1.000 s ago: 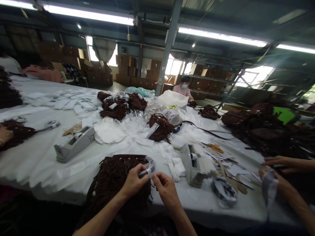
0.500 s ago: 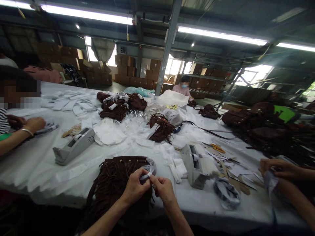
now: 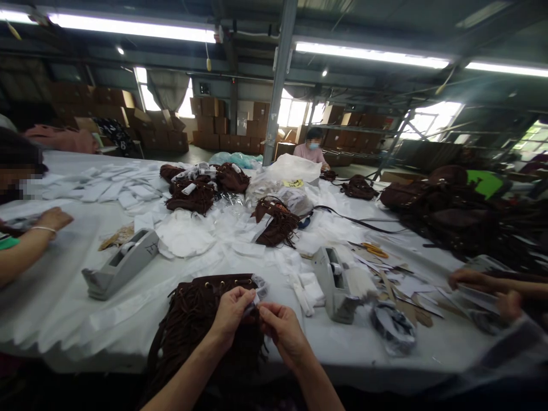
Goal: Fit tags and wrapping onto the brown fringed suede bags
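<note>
A dark brown fringed bag point(image 3: 184, 317) with brass eyelets along its top lies at the table's near edge. At its upper right corner is a ring-like strap wrapped in clear plastic point(image 3: 260, 283). My left hand point(image 3: 233, 313) is closed, pinching this wrapped strap between thumb and fingers, with a small white piece showing at the fingertips. Close beside it, my right hand point(image 3: 280, 330) is closed too, its thumb and forefinger pinched at the wrapping's edge. What exactly lies between the right fingertips is too small to make out.
Grey tape dispensers stand left point(image 3: 122, 265) and right point(image 3: 336, 285) of the bag. A plastic-wrapped coil point(image 3: 394, 330), orange-handled scissors point(image 3: 374, 249) and paper scraps lie to the right. More brown bags point(image 3: 276, 225) sit farther back. Co-workers' hands point(image 3: 475, 282) work at both sides.
Both my hands stay at the wrapped strap, with the fingers shifted slightly. The view has moved a little. At right, the co-worker's hands have moved apart; at left, the co-worker's hand has shifted left.
</note>
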`<state>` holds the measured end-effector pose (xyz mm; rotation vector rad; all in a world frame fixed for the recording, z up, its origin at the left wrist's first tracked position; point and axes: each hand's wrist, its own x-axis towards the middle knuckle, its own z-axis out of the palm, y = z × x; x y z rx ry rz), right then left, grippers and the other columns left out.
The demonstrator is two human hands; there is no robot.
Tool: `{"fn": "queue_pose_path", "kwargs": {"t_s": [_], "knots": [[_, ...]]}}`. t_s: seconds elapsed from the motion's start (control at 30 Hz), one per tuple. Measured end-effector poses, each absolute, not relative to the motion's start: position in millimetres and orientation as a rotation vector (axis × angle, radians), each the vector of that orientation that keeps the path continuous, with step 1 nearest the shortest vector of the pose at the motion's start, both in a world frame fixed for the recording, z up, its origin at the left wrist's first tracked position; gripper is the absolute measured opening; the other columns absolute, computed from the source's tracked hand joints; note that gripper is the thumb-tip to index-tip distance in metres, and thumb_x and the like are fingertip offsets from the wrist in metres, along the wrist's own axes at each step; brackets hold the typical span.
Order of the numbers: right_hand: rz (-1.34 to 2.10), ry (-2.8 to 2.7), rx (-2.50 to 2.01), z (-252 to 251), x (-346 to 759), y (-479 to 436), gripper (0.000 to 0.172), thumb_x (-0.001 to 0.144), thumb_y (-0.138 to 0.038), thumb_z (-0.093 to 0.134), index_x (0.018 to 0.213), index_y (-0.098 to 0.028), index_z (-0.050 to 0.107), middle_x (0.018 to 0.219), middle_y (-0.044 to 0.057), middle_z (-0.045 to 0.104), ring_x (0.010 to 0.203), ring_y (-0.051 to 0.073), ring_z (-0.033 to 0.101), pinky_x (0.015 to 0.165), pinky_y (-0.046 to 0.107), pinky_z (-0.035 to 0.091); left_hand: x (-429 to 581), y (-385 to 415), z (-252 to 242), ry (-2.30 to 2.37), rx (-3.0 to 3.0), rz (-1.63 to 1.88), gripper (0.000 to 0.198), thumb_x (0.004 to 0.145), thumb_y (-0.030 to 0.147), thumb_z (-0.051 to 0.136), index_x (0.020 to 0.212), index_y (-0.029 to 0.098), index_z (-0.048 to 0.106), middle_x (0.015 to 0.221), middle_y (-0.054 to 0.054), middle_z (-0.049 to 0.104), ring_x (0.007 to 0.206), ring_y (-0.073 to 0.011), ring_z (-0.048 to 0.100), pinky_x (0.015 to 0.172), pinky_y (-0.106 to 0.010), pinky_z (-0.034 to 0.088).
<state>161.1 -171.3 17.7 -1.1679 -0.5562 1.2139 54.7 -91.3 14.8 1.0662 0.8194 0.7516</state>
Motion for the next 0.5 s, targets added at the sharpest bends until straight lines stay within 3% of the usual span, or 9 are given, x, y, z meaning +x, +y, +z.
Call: {"fn": "queue_pose_path", "kwargs": {"t_s": [0.1, 0.23, 0.5], "knots": [[1.176, -0.491, -1.162, 17.7, 161.5, -177.0, 0.047, 0.055, -0.041, 0.085, 0.085, -0.010, 0.066, 0.062, 0.000, 0.059, 0.049, 0.006, 0.045, 0.047, 0.018, 0.034, 54.2, -90.7, 14.2, 0.834, 1.048, 0.759, 0.047, 0.062, 0.057, 0.075, 0.065, 0.016, 0.052, 0.056, 0.004, 0.049, 0.051, -0.0090, 0.045, 0.047, -0.020, 0.045], [1.036, -0.447, -1.207, 16.9, 160.6, -178.7, 0.066, 0.054, -0.037, 0.086, 0.105, -0.015, 0.051, 0.060, -0.002, 0.062, 0.051, 0.009, 0.051, 0.051, 0.019, 0.038, 54.8, -89.8, 14.4, 0.840, 0.970, 0.753, 0.047, 0.061, 0.055, 0.076, 0.064, 0.016, 0.051, 0.055, 0.004, 0.050, 0.048, -0.0080, 0.045, 0.046, -0.019, 0.045], [0.931, -0.600, -1.317, 21.2, 152.1, -166.6, 0.054, 0.058, -0.053, 0.079, 0.084, -0.019, 0.047, 0.054, -0.004, 0.059, 0.041, 0.008, 0.045, 0.039, 0.017, 0.025, 55.5, -92.4, 26.0, 0.841, 0.735, 0.674, 0.034, 0.070, 0.045, 0.074, 0.071, 0.016, 0.056, 0.050, 0.005, 0.049, 0.038, -0.0057, 0.042, 0.036, -0.015, 0.037]]}}
